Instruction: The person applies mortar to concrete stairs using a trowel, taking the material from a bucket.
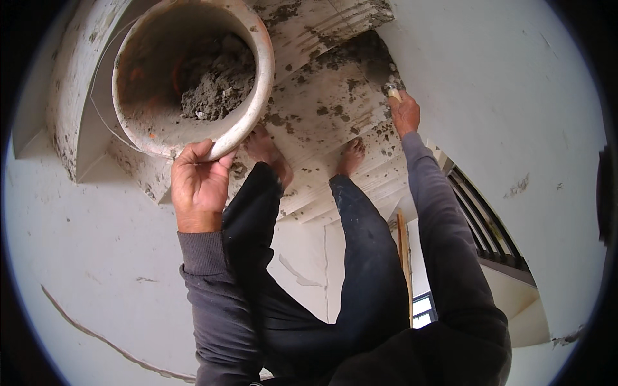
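My left hand [201, 186] grips the near rim of a round bucket [262, 61], thumb and fingers closed over its edge. The bucket tips toward me, and a heap of grey, crumbly mortar [222, 90] lies inside. Out to the right, my right hand [405, 113] is closed round the pale handle of a trowel [394, 94]. Its blade points away from me into a dark patch in the corner by the wall and is hard to make out there.
Mortar splatters cover the pale stair steps [309, 119] under my bare feet [351, 157]. A white wall [502, 96] rises on the right, with a dark railing [486, 222] below it. Another wall [96, 257] stands at left. A wooden strip [404, 257] shows beyond my leg.
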`<state>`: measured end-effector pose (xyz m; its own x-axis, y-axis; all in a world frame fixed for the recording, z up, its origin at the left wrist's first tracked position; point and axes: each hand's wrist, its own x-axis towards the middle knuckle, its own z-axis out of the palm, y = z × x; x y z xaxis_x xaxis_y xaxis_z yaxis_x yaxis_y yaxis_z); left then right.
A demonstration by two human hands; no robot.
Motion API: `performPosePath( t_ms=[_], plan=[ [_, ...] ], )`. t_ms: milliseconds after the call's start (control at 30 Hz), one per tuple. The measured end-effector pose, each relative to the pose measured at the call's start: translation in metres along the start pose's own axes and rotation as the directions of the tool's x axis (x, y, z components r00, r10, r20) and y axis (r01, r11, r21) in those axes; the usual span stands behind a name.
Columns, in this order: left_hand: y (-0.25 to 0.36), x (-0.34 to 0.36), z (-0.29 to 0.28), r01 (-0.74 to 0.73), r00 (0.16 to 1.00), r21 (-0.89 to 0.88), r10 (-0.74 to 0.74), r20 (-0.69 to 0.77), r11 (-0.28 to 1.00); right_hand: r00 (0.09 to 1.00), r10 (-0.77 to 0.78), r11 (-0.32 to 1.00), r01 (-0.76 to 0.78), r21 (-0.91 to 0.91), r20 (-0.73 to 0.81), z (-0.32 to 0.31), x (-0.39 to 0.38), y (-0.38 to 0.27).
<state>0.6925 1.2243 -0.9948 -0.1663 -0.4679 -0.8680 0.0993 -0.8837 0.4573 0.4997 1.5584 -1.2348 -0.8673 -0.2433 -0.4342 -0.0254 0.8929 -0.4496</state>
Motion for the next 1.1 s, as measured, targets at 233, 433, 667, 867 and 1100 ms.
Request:
performPosePath(
  t_ms=[233,433,667,867,1100],
  plan=[
    [0.001,0.0,0.002,0.006,1.0,-0.02,-0.006,-0.021,1.0,0.99,-0.046,0.997,0.055,0.061,-0.135,-0.008,-0.029,-0.011],
    [-0.002,0.004,-0.001,-0.022,1.0,-0.016,0.022,-0.011,1.0,0.998,0.052,0.974,-0.041,0.224,-0.044,-0.077,-0.075,-0.047],
    [-0.006,0.003,0.002,-0.04,0.999,-0.002,0.04,-0.011,0.999,0.994,-0.089,0.921,0.108,0.375,-0.068,-0.162,-0.131,-0.138],
    [-0.01,0.001,0.002,-0.033,0.999,-0.014,0.033,-0.002,0.999,0.871,-0.424,0.834,0.483,0.269,-0.249,-0.17,-0.136,-0.226],
    [-0.004,0.008,-0.002,-0.002,0.994,-0.069,0.009,0.106,0.998,0.6,-0.748,0.663,0.679,-0.315,-0.283,-0.087,-0.092,-0.253]
  ],
)
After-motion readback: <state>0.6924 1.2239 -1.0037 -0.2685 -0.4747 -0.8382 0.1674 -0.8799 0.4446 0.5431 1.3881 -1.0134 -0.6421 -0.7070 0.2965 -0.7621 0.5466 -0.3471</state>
